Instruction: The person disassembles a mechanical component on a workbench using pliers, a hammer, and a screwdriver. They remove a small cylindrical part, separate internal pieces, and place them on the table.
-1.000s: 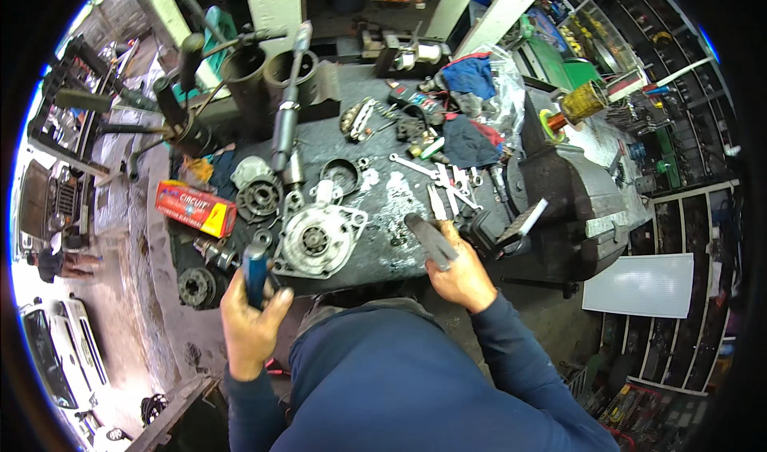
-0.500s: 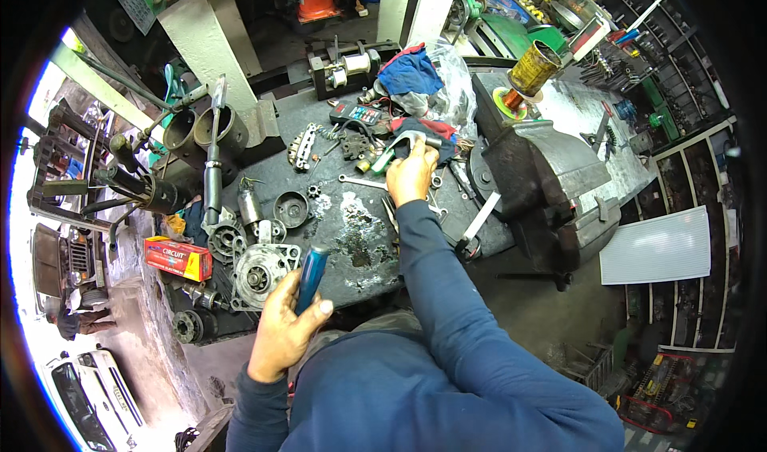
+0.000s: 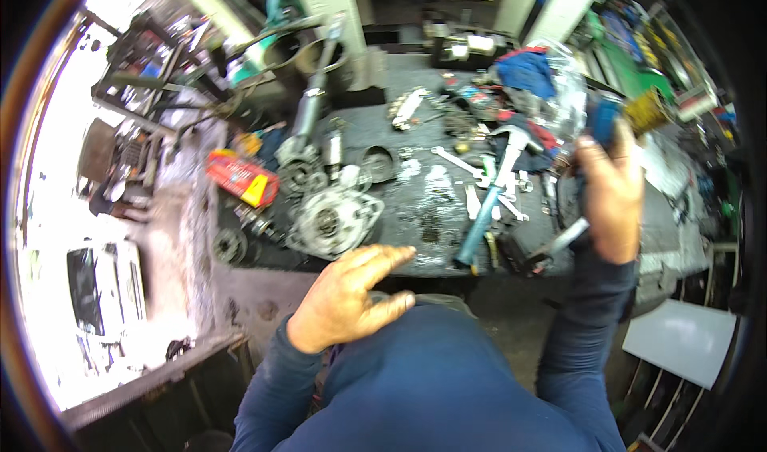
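Observation:
My left hand (image 3: 351,296) hovers over the bench's near edge with its fingers stretched out and nothing in it. Beside its fingertips lies a round metal housing (image 3: 331,222). Off to the right, my right hand (image 3: 613,192) is raised and smeared by motion, its fingers around a blue cylindrical object (image 3: 605,120) whose kind is too blurred to make out. Between the hands, a hammer (image 3: 497,192) with a blue handle rests on the bench, its head on a dark cloth. Wrenches (image 3: 457,163) lie next to the hammer.
A red and yellow box (image 3: 242,179) and a ring-shaped part (image 3: 379,164) sit on the left of the bench (image 3: 411,248). A blue cloth (image 3: 525,73) and clear plastic lie at the back. A yellow spool (image 3: 647,110) stands at the right.
The view has shifted left. My right hand has let go of the hammer head and moved right. My left hand no longer holds the blue handle and has opened.

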The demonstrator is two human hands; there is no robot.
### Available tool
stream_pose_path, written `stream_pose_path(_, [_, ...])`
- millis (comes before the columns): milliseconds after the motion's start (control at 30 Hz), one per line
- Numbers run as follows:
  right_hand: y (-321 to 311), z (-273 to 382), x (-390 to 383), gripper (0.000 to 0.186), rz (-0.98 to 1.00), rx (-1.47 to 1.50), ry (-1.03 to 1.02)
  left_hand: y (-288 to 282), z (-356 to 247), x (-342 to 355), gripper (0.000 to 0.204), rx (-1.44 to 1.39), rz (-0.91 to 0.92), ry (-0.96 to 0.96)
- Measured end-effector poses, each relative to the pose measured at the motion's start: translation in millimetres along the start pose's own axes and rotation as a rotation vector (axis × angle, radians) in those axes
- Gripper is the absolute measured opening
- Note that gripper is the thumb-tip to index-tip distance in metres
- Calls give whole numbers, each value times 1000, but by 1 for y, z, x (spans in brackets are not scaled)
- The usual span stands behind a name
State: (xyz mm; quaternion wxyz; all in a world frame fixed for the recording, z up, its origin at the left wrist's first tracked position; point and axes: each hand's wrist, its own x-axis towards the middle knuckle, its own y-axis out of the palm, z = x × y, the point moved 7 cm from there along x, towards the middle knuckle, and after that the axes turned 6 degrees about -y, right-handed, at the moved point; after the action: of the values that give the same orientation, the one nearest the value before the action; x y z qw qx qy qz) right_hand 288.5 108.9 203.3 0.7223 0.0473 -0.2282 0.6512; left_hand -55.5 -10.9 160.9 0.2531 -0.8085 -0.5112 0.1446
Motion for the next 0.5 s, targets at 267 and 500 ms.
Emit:
stream_pose_path(267, [-71,-169,51,55,229,-618,405,-39,108,-101,28,-143,-605,-577])
stream_pose_path(500, [20,-12,51,50,422,-577,-12,-1,164,-119,78,-1005,-436,-882])
